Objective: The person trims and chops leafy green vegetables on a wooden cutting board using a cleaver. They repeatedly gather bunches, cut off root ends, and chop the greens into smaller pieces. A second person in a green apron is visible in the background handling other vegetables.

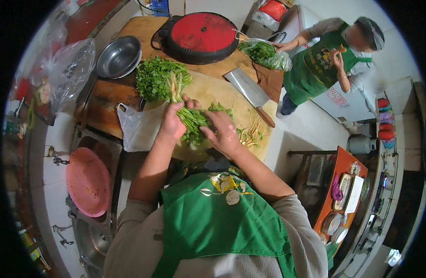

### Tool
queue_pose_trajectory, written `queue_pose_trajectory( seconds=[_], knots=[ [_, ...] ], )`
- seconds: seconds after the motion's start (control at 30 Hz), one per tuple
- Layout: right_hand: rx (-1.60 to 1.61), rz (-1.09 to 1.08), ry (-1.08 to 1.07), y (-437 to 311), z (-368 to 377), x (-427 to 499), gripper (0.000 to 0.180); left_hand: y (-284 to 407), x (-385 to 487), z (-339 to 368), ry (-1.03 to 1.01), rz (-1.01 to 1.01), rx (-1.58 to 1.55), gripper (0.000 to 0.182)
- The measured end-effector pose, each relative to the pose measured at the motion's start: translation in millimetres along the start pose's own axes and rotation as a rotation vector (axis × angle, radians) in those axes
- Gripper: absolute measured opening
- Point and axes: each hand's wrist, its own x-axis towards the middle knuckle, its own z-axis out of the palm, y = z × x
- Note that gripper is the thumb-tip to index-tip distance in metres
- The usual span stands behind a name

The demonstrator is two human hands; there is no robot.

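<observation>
My left hand (174,121) grips a bunch of leafy green herbs (193,120) by the stems, its pale root ends pointing away from me. Against the leafy end rests my right hand (222,132), fingers apart and slightly bent; whether it pinches any leaves is hard to see. Below both hands lies a pale cutting board (202,83). A larger pile of the same greens (157,78) sits at its far left. Trimmed roots (252,133) are scattered on the board's right side, near a cleaver (247,87) with a wooden handle.
A red-topped round appliance (204,36) and a metal bowl (118,57) stand at the back. A white plastic bag (140,125) lies left. A pink basin (88,182) rests in the sink. Across the table, a person (313,66) in a green apron touches bagged greens (265,54).
</observation>
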Motion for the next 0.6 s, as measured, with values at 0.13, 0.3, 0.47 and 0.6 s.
queue_pose_trajectory(
  seconds=[0.13,0.3,0.47,0.6],
  knots=[
    [0.08,0.233,0.031,12.6,-3.6,-16.9,0.027,39.5,8.5,-4.5,-0.063,0.05,-0.202,0.022],
    [0.27,0.537,0.112,28.3,-3.9,-29.8,0.018,72.3,13.0,-16.6,-0.233,0.129,-0.426,0.019],
    [0.487,0.737,0.085,29.8,9.0,-24.9,0.023,79.6,19.4,-30.7,-0.426,0.137,-0.497,0.017],
    [1.227,1.206,-0.018,31.6,30.9,-16.0,0.044,68.9,24.8,-23.8,-0.592,0.048,-0.561,0.015]
  ],
)
